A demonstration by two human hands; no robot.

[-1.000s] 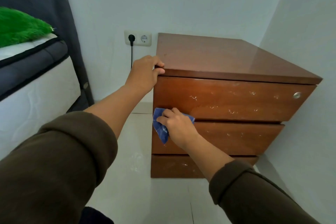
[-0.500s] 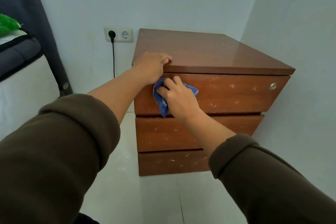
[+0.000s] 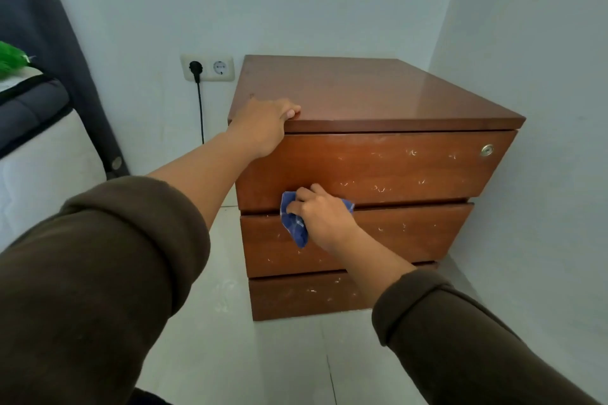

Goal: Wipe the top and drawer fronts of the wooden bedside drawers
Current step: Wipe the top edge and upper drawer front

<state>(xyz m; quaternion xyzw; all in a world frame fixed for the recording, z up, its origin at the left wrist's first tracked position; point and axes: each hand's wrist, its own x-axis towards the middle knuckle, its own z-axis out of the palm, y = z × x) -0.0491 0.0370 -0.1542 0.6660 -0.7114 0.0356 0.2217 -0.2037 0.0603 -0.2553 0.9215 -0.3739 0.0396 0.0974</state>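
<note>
The wooden bedside drawers stand in the room's corner, with a glossy top and three drawer fronts flecked with white marks. A small round lock sits at the top drawer's right end. My left hand grips the front left corner of the top, fingers curled over the edge. My right hand presses a crumpled blue checked cloth against the gap between the top drawer front and the middle drawer front, near their left side.
A white wall socket with a black plug and cable hangs left of the drawers. A bed with a grey and white mattress and a dark curtain are at the left. White walls close in behind and right. The floor is pale tile.
My right hand and the cloth have moved down from the upper left of the top drawer front to its lower edge. My left hand keeps its grip on the top's corner.
</note>
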